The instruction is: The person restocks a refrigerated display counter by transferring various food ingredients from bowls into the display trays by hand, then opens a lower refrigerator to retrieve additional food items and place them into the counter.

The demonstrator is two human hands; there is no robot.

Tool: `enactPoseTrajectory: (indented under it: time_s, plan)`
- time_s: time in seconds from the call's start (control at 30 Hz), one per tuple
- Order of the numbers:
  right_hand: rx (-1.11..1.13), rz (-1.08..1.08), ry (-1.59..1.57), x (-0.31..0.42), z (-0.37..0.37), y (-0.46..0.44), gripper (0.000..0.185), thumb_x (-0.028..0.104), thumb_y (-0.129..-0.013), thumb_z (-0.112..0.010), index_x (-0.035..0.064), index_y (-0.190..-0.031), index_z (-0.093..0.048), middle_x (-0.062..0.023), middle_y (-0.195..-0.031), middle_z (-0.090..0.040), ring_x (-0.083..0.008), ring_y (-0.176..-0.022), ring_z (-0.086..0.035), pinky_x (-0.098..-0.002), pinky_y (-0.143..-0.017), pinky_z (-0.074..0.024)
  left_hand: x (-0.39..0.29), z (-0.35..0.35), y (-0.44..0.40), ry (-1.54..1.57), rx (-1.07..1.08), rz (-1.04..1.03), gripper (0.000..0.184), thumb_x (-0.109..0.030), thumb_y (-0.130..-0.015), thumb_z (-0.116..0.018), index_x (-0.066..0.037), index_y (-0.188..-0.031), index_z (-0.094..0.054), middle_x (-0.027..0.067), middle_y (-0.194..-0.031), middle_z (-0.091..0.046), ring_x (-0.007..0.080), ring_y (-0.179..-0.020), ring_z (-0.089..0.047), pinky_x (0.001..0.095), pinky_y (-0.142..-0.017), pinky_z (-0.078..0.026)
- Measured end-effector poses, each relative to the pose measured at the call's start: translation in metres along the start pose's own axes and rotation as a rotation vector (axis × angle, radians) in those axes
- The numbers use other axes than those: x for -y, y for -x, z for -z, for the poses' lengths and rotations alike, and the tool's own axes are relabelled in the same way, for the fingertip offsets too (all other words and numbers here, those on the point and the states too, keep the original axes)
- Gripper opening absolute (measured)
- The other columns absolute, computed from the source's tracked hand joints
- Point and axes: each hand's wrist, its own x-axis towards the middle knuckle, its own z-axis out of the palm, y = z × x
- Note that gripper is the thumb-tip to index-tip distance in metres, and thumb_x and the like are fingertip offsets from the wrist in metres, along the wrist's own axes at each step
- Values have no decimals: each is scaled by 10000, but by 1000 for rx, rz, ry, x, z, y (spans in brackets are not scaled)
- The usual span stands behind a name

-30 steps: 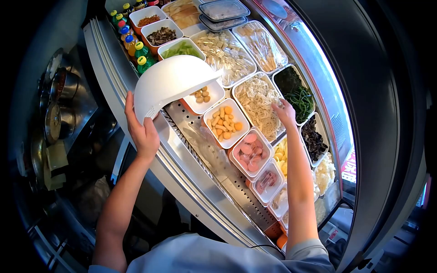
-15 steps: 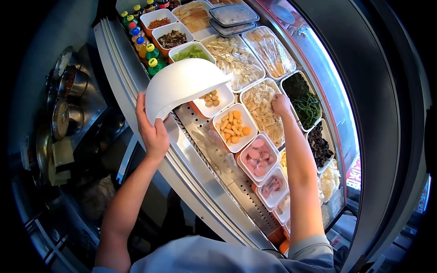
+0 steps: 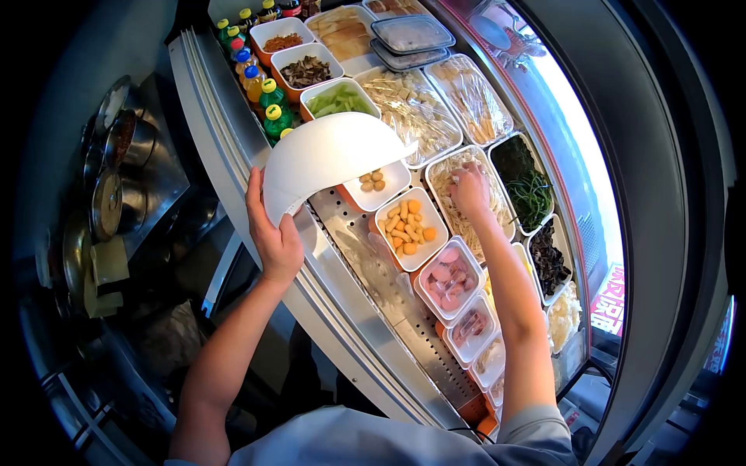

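Note:
My left hand (image 3: 277, 241) grips the near edge of a white bowl (image 3: 330, 159), which is tilted on its side with its opening hidden from view. My right hand (image 3: 471, 191) reaches into a white tray of pale shredded strands (image 3: 458, 219); its fingers are bent down against the strands, some strands at the fingertips. Left of that tray stand a container of orange and tan pieces (image 3: 410, 231) and one with small round tan pieces (image 3: 373, 181), partly under the bowl. On its right lies a tray of dark green strips (image 3: 528, 190).
Black fungus-like pieces (image 3: 549, 260) and pink slices (image 3: 448, 279) fill nearer containers. Film-wrapped trays (image 3: 410, 116) and stacked lidded boxes (image 3: 412, 33) are farther off. Bottles (image 3: 272, 93) line the left side. A metal rail (image 3: 311, 311) runs along the counter's front; metal pots (image 3: 132, 140) stand left.
My right hand has gone from the right edge of the strand tray down into the strands and toward its far part. The view has shifted, with the bowl still in my left hand.

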Motion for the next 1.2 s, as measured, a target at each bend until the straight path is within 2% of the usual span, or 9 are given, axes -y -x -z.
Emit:
enactPoseTrajectory:
  time_s: [0.2, 0.33, 0.5, 0.7, 0.83, 0.9, 1.03, 1.1, 1.2]
  plan:
    - [108, 167, -234, -20, -21, -13, 364, 231, -719, -818, 18, -1002, -732, -184, -972, -678, -367, -1007, -629, -429, -909, -503, -12, 0, -3, -61, -8, -62, 727, 81, -815, -408, 6, -1522, -260, 241, -1463, -411, 384, -1358, -431, 428, -1115, -385]
    - [220, -330, -87, -42, 23, 25, 410, 182, -727, -779, 29, -1100, -704, -220, -1079, -662, -388, -1081, -613, -440, -961, -483, -9, -4, 0, 3, -34, 6, 731, 84, -806, -410, 7, -1519, -266, 244, -1463, -409, 384, -1360, -429, 428, -1119, -385]
    - [-78, -30, -22, -88, -63, 66, 680, 125, -728, -752, 62, -1364, -519, -252, -1209, -596, -441, -1156, -553, -473, -997, -452, -9, -4, 0, -9, -16, -18, 735, 86, -800, -401, 8, -1518, -267, 257, -1473, -390, 395, -1362, -423, 434, -1119, -387]
    - [81, 10, -253, -45, 45, 93, 647, 99, -719, -762, 49, -1326, -545, -275, -1224, -589, -437, -1117, -583, -480, -965, -469, -8, -6, 2, -97, 1, -58, 737, 89, -802, -383, 0, -1522, -253, 256, -1463, -398, 390, -1356, -428, 426, -1099, -415]
    - [187, -467, -21, -74, 15, 125, 586, 155, -703, -803, -34, -1200, -556, -282, -1119, -655, -404, -1099, -622, -458, -954, -494, -10, -4, 3, -61, 10, -84, 747, 102, -802, -379, -3, -1528, -240, 244, -1456, -405, 372, -1341, -444, 407, -1057, -467]
    - [409, -806, -385, -83, 4, 117, 642, 190, -676, -802, -71, -1199, -538, -282, -1080, -677, -410, -1008, -671, -434, -897, -534, -11, -5, 0, -103, 2, -100, 742, 100, -804, -380, -2, -1527, -243, 243, -1453, -409, 373, -1340, -446, 408, -1058, -468]
    - [315, -524, -71, -122, -12, 90, 612, 159, -609, -836, -67, -1126, -601, -225, -916, -725, -315, -829, -738, -378, -693, -598, -11, -4, 1, -198, 8, -154, 741, 99, -804, -380, 0, -1526, -245, 247, -1457, -403, 380, -1346, -437, 416, -1069, -455]
    - [329, -689, -373, -128, 0, 96, 619, 207, -572, -884, -53, -1082, -649, -180, -868, -736, -260, -772, -731, -367, -705, -584, -19, -5, 3, -140, 9, -91, 742, 96, -802, -379, -3, -1526, -250, 251, -1458, -402, 390, -1348, -433, 432, -1096, -418]
    - [258, -574, -160, -134, -7, 115, 608, 208, -599, -881, -52, -1096, -647, -164, -846, -728, -241, -776, -724, -347, -726, -578, -7, -6, 3, -116, -13, -123, 739, 92, -806, -377, -11, -1527, -253, 252, -1454, -406, 393, -1342, -439, 442, -1111, -394]
